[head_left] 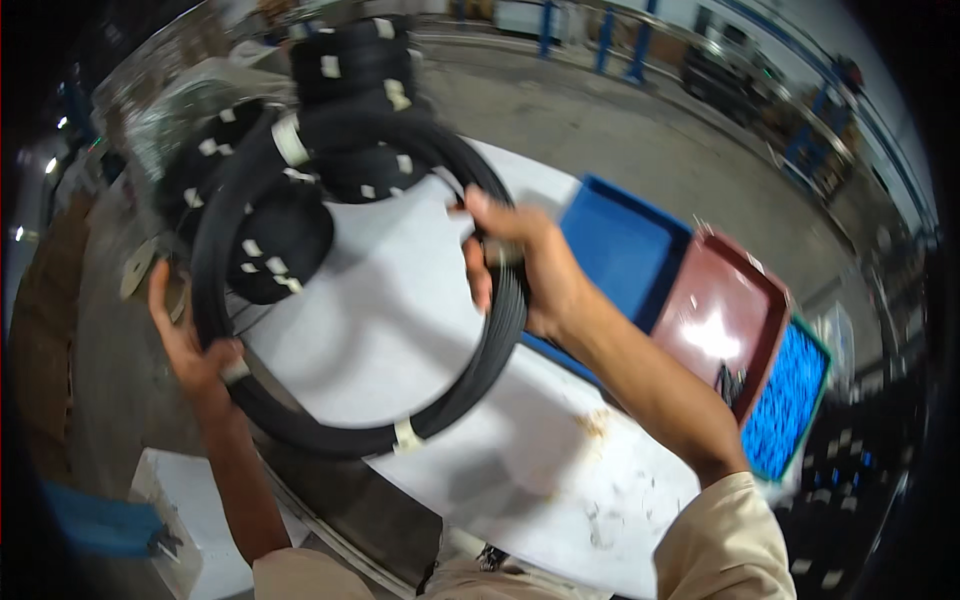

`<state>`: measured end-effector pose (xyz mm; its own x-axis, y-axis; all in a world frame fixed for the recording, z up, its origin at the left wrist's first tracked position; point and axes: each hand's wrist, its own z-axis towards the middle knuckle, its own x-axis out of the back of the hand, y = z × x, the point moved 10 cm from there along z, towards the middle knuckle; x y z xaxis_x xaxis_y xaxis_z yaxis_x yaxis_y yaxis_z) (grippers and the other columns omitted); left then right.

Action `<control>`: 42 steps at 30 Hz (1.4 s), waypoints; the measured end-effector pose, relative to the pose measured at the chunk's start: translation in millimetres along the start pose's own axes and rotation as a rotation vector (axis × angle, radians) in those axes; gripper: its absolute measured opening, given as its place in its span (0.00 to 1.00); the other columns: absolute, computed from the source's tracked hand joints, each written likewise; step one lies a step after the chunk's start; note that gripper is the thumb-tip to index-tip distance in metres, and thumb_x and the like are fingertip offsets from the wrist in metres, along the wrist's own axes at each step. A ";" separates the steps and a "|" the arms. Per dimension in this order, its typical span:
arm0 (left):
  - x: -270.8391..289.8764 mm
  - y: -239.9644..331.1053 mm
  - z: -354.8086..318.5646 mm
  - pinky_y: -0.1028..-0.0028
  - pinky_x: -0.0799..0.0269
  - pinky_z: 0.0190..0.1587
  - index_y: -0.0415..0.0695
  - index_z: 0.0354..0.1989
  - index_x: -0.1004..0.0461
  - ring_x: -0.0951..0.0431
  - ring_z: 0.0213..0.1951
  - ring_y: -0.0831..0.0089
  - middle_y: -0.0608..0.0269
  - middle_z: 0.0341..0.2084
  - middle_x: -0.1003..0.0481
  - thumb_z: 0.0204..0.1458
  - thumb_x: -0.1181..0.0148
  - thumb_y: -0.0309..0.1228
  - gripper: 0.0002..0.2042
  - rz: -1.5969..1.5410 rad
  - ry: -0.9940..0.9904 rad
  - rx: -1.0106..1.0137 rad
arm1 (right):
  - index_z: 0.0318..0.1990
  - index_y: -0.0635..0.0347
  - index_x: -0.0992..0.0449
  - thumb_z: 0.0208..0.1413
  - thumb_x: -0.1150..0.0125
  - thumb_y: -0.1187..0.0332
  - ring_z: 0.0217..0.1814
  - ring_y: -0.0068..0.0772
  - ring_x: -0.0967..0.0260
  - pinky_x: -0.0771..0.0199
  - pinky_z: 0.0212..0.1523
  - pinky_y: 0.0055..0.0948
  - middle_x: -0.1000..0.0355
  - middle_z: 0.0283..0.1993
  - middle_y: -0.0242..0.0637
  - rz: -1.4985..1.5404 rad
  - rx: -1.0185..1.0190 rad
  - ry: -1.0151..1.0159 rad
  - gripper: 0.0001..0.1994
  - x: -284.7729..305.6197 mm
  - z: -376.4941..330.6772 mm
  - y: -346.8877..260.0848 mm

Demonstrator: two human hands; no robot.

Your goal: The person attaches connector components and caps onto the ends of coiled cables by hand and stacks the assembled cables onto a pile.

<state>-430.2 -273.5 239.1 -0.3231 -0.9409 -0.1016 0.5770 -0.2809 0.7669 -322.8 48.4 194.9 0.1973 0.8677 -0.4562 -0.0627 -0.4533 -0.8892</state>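
A large ring-shaped coil of thin black line (355,440), either cable or tubing, is bound at intervals with pale tape. It is held up tilted over the white tabletop (400,290). My right hand (515,245) wraps around its right side, thumb on top, slightly smeared by motion. At the coil's left side my left hand (190,350) grips it, with the thumb over the front and a finger reaching up along the outer edge. Behind the ring lie more black coils (285,240) with white tape tabs.
Taller stacks of black coils (350,65) stand at the far left, beside clear plastic wrap (215,95). Along the right are a blue tray (625,235), a reddish tray (725,300) and a green-rimmed tray (822,375) of bright blue pieces. A white box (165,480) sits at lower left.
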 end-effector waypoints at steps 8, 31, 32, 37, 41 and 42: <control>-139.3 -83.5 -212.4 0.68 0.47 0.72 0.42 0.68 0.46 0.37 0.69 0.59 0.36 0.69 0.39 0.23 0.48 0.15 0.49 -0.152 -0.487 0.516 | 0.47 0.59 0.31 0.65 0.41 0.53 0.18 0.30 0.31 0.25 0.20 0.31 0.31 0.21 0.32 0.263 -0.319 0.638 0.18 136.9 -300.4 172.6; -342.8 -70.0 -362.4 0.63 0.31 0.64 0.43 0.47 0.23 0.26 0.61 0.56 0.57 0.62 0.25 0.43 0.41 0.13 0.21 -0.091 -1.409 0.237 | 0.65 0.67 0.38 0.70 0.54 0.43 0.62 0.45 0.27 0.26 0.64 0.39 0.30 0.61 0.56 0.337 -0.532 0.633 0.33 73.1 -569.7 318.3; -341.7 -70.1 -361.5 0.63 0.31 0.64 0.43 0.47 0.23 0.26 0.61 0.56 0.57 0.62 0.25 0.43 0.41 0.13 0.21 -0.081 -1.400 0.244 | 0.59 0.68 0.31 0.70 0.58 0.41 0.56 0.45 0.24 0.24 0.57 0.40 0.26 0.52 0.57 -0.133 -0.809 0.409 0.33 80.1 -566.6 305.0; -336.4 -66.2 -355.2 0.65 0.29 0.60 0.40 0.45 0.22 0.22 0.55 0.55 0.54 0.57 0.22 0.39 0.39 0.13 0.20 0.032 -1.347 0.108 | 0.47 0.61 0.22 0.71 0.54 0.46 0.35 0.51 0.20 0.22 0.38 0.43 0.21 0.33 0.51 -0.961 -0.950 -0.369 0.25 78.9 -543.6 223.6; -326.5 -60.7 -347.0 0.64 0.28 0.58 0.42 0.43 0.21 0.21 0.53 0.55 0.55 0.54 0.20 0.38 0.35 0.15 0.19 0.135 -1.256 -0.053 | 0.42 0.62 0.23 0.64 0.39 0.59 0.27 0.57 0.24 0.26 0.30 0.48 0.25 0.25 0.51 -1.171 -0.281 0.269 0.13 117.4 -442.3 111.7; -328.7 -51.2 -344.9 0.64 0.28 0.58 0.43 0.43 0.21 0.21 0.53 0.56 0.55 0.53 0.20 0.38 0.34 0.16 0.19 0.135 -1.216 -0.156 | 0.42 0.62 0.24 0.63 0.38 0.62 0.30 0.57 0.24 0.25 0.32 0.49 0.24 0.28 0.51 -1.282 -0.240 0.472 0.12 139.8 -428.4 102.1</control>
<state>-94.8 -15.1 14.7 -0.6934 -0.1997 0.6924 0.7165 -0.2929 0.6331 117.6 36.0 55.4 0.3002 0.5718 0.7635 0.5706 0.5338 -0.6241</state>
